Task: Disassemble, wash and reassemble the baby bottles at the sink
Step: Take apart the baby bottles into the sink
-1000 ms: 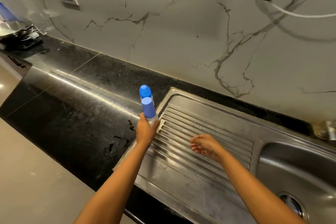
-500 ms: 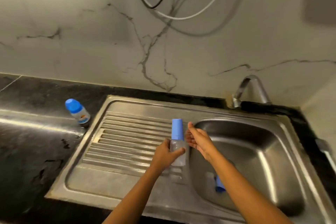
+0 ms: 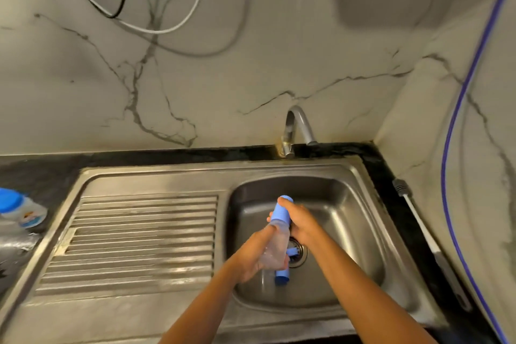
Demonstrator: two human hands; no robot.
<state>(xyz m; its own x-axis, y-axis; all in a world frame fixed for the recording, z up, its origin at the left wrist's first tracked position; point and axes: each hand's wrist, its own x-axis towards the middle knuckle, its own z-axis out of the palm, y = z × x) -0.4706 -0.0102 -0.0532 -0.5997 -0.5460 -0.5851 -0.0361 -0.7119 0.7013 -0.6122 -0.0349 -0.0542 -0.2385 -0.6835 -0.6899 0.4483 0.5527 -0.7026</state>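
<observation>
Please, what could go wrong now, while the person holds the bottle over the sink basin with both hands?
1. The right hand grips the blue cap while the left hand holds the clear bottle tilted; once loosened, the cap may drop into the basin.
2. A blue part already lies beside the drain, so another piece could land on it or near the drain.
</observation>
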